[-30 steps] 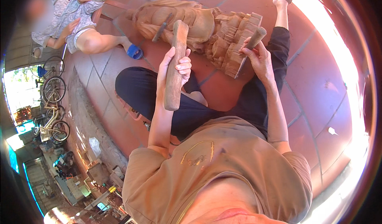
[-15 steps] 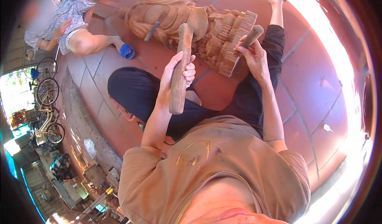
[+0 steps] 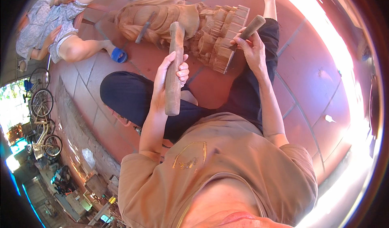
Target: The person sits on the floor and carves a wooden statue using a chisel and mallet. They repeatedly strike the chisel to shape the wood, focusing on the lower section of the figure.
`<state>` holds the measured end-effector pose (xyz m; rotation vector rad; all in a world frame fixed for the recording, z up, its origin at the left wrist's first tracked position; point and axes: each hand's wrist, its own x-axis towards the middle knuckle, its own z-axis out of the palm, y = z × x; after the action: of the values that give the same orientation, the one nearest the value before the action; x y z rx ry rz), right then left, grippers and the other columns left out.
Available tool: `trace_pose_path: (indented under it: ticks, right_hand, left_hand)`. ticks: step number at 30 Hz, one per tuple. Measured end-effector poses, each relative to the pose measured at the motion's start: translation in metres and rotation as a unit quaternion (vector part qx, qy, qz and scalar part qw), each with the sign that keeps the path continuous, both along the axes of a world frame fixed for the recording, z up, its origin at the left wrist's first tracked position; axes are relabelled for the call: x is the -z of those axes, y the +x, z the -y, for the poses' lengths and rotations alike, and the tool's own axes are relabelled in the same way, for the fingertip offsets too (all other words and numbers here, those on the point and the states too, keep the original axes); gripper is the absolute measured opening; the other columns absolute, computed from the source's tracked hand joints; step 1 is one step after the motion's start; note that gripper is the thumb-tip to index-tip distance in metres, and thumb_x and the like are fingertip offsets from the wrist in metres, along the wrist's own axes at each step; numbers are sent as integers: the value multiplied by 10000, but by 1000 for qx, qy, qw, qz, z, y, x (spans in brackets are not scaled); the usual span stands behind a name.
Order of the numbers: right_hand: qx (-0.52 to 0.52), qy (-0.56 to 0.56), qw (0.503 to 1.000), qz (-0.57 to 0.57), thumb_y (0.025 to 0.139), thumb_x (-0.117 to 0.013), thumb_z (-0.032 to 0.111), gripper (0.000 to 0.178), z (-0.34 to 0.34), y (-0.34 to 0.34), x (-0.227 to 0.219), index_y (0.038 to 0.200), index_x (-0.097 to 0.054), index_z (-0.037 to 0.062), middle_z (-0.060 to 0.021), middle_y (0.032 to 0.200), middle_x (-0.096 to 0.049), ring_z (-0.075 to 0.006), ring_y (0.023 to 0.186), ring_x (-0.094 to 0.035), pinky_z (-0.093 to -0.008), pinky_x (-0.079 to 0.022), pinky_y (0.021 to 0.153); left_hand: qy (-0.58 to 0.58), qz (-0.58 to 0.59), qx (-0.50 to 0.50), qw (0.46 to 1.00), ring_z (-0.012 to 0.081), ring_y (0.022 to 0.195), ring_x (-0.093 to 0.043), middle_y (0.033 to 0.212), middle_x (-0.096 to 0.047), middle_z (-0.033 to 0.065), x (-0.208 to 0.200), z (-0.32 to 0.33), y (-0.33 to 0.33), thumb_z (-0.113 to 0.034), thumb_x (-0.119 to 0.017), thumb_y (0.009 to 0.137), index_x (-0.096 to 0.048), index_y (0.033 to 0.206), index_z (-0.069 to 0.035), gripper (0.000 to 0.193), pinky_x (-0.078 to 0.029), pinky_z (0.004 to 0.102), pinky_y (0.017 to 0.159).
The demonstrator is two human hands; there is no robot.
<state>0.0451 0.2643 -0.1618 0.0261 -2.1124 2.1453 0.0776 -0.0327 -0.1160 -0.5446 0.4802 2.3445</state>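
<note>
A large brown wood carving (image 3: 184,18), covered in deep folds and ridges, lies on its side on the tiled floor in front of me. My left hand (image 3: 160,73) is wrapped round a wooden mallet (image 3: 173,84), a thick, worn stick whose far end overlaps the carving's middle in view. Beside the carving's ridged right end, my right hand (image 3: 255,55) grips a chisel by its round wooden handle (image 3: 254,27). The chisel's dark blade points toward that end; whether its tip touches the wood I cannot tell. A dark, bar-shaped tool (image 3: 146,27) rests against the carving's left part.
My legs, in dark trousers (image 3: 125,92), are spread on either side of the carving. At the upper left sits another person (image 3: 38,29) with a blue sandal (image 3: 118,55) near it. Bicycles (image 3: 42,102) and workshop clutter (image 3: 81,195) line the left side. Strong sunlight falls on the right.
The whole view has shifted slightly, so the carving, the floor and both hands appear farther left. Each hand keeps its grip, with little movement relative to the carving.
</note>
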Motion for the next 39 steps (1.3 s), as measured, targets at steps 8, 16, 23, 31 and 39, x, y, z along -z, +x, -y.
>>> trace_pose_path:
  ticks: [8,16,23,31,39]
  right_hand:
    - [55,16,998,-21,947,-681,57,254,1,-1,-3,1179,-586,16,-38,940,-692,-138,860,-713,-279,-539,771]
    - [42,-49,998,12,975,-665,117,246,-8,0,-4,1192,-576,43,-43,952,-693,-154,874,-725,-281,-539,753]
    - [29,-29,999,10,967,-656,81,227,-2,3,-2,1174,-575,33,-51,949,-688,-153,875,-719,-290,-544,775]
    - [21,-26,999,5,960,-658,67,216,-2,3,-5,1158,-582,23,-50,936,-680,-148,867,-713,-289,-546,769]
    - [9,-1,1000,-2,954,-669,69,200,-1,3,-6,1132,-586,31,-47,948,-686,-146,877,-714,-299,-551,782]
  left_hand:
    - [-16,-5,1,1000,150,587,-547,760,-539,75,1,-1,0,-337,-544,1045,-546,1242,57,440,-488,279,558]
    - [-48,-11,-3,999,142,581,-543,758,-539,68,-2,-5,2,-336,-540,1047,-554,1237,53,433,-490,280,549]
    - [-64,-21,4,998,137,581,-540,760,-540,62,-1,-4,2,-344,-534,1049,-564,1232,48,434,-484,271,549]
    - [-82,-21,-4,996,131,580,-537,757,-532,57,-4,-7,4,-343,-542,1045,-561,1236,42,430,-484,265,546]
    - [-90,-18,-4,996,130,586,-528,767,-517,51,-3,-8,6,-340,-545,1044,-554,1239,40,427,-482,263,552]
